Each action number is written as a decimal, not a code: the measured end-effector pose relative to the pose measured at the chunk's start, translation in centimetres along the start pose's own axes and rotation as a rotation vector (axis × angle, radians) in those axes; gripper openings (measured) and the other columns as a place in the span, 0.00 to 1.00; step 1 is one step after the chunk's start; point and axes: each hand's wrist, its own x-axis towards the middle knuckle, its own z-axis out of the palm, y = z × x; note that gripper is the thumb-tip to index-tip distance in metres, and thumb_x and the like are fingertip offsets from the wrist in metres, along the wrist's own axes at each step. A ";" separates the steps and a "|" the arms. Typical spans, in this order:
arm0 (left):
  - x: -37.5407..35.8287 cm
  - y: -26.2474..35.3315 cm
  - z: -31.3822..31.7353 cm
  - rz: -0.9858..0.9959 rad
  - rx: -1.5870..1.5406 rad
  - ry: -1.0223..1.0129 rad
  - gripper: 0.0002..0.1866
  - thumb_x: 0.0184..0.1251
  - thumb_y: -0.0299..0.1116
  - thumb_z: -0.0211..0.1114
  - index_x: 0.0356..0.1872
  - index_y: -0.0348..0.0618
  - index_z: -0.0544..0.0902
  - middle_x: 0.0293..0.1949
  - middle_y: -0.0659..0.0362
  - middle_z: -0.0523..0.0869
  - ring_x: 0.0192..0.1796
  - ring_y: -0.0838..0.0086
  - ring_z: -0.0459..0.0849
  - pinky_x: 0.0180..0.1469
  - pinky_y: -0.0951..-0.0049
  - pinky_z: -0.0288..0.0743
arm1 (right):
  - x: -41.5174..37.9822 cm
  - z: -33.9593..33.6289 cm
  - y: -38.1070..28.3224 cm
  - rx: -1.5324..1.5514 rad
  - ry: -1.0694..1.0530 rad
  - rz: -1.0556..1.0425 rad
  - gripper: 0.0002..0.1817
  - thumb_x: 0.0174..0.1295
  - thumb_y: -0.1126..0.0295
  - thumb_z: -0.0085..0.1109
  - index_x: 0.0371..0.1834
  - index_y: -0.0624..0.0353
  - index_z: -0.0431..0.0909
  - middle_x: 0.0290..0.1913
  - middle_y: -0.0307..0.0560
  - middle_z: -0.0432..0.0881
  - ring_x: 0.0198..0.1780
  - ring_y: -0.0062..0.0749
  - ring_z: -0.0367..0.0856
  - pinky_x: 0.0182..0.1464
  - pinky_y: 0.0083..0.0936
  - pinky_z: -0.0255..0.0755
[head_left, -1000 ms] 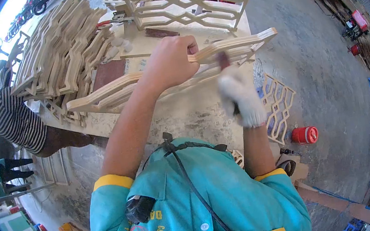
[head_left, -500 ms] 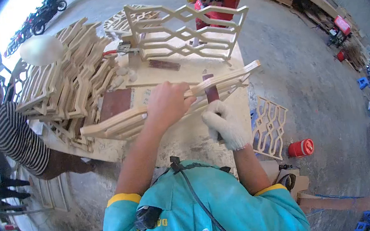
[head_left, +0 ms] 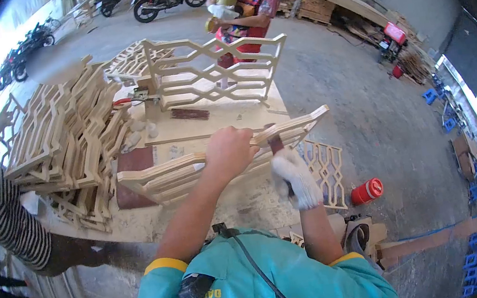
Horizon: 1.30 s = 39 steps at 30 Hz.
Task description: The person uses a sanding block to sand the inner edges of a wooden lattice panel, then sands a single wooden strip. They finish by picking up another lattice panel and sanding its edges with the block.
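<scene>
The bare left hand (head_left: pixel 229 150) was clenched around the top rail of a wooden lattice panel (head_left: pixel 193 167) held on edge over the desk's near edge. The gloved right hand (head_left: pixel 295 177) was closed on a dark sanding block (head_left: pixel 275 142) pressed to that rail. Most of the panel overhung unsupported, so a hard stroke might twist it loose or snap a thin bar. A stack of lattice panels (head_left: pixel 64 154) crowded the desk's (head_left: pixel 228 117) left side; an upright panel (head_left: pixel 213 71) stood at the far edge, a person in red (head_left: pixel 247 9) behind it.
</scene>
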 end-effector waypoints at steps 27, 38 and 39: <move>-1.8 2.1 0.0 0.147 0.137 0.133 0.15 0.53 0.39 0.72 0.35 0.39 0.84 0.28 0.43 0.85 0.33 0.46 0.83 0.36 0.49 0.73 | -1.7 -1.8 -1.0 0.092 0.069 -0.031 0.15 0.56 0.55 0.65 0.29 0.55 0.75 0.20 0.34 0.71 0.14 0.18 0.67 0.14 0.20 0.60; -1.8 1.4 0.6 0.146 0.125 0.107 0.16 0.53 0.40 0.73 0.39 0.40 0.85 0.29 0.44 0.85 0.34 0.47 0.82 0.36 0.50 0.73 | -4.0 0.7 -2.0 -0.148 -0.159 -0.059 0.14 0.60 0.56 0.58 0.30 0.55 0.73 0.21 0.33 0.71 0.15 0.16 0.67 0.14 0.18 0.60; -1.9 1.9 0.4 0.121 0.108 0.095 0.17 0.53 0.40 0.73 0.39 0.40 0.85 0.30 0.44 0.85 0.34 0.46 0.82 0.37 0.50 0.73 | -3.2 0.0 -1.2 -0.088 -0.073 -0.029 0.14 0.59 0.56 0.59 0.30 0.55 0.73 0.21 0.33 0.72 0.14 0.17 0.67 0.14 0.19 0.60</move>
